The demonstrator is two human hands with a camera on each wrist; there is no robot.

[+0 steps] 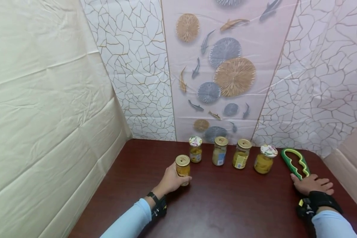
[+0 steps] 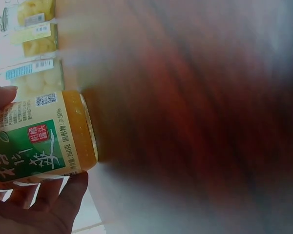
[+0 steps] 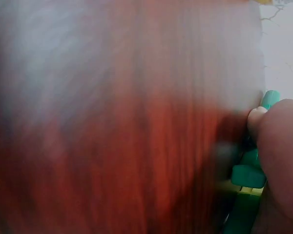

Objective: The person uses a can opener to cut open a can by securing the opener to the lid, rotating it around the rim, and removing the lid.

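My left hand (image 1: 173, 180) grips a glass jar of orange fruit (image 1: 183, 170) with a gold lid, fingers wrapped around its side. In the left wrist view this jar (image 2: 31, 146) shows a green label, and its base appears close to the tabletop. At the right, my right hand (image 1: 313, 185) lies with fingers spread at the lower end of a green jar opener (image 1: 305, 163) with a wavy lime inner edge. The right wrist view shows green parts of the opener (image 3: 248, 176) beside the thumb; the rest is hidden behind the hand.
Along the back stand a small jar with a patterned lid (image 1: 195, 150), a gold-lidded jar of pale fruit (image 1: 219, 152), a gold-lidded yellow jar (image 1: 241, 154) and a wider patterned-lid jar (image 1: 264, 160). The dark red table (image 1: 226, 205) meets cloth-covered walls behind and at the sides.
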